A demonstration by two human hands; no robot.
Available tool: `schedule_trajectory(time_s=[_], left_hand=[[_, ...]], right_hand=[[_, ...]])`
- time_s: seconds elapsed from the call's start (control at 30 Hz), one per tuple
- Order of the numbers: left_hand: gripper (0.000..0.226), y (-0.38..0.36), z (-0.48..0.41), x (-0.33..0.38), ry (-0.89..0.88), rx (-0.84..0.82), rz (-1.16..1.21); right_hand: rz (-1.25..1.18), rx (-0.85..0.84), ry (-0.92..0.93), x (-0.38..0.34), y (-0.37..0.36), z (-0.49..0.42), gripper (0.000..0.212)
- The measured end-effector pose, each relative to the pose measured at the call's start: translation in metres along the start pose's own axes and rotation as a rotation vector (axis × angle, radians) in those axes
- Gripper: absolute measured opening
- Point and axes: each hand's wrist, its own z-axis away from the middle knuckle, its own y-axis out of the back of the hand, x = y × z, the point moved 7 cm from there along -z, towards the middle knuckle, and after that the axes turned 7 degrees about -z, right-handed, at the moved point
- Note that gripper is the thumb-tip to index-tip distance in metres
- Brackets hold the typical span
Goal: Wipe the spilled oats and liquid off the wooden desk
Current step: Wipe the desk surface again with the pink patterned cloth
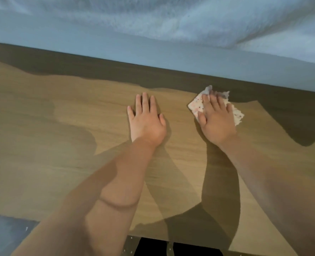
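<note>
Left hand flat on desk, fingers straight, nothing held. Right hand pressed flat on cloth near desk's far edge; cloth mostly hidden under palm, far corner blurred. Both forearms cut off at frame bottom.

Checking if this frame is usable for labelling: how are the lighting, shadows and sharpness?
Head view: hard light casts dark arm shadows across the wooden desk; the right hand and cloth look slightly blurred; the left hand is sharper; no glare.
</note>
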Motion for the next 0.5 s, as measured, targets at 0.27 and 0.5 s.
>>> schedule_trajectory(time_s=[0.27,0.5], left_hand=[[0.064,-0.001,0.0,-0.001,0.008,0.02,0.002],[0.064,0.001,0.0,-0.001,0.007,0.007,-0.008]], right_hand=[[-0.044,-0.119,0.367,-0.092,0.002,-0.075,0.056],[-0.122,0.025,0.071,0.022,0.015,-0.053,0.063]])
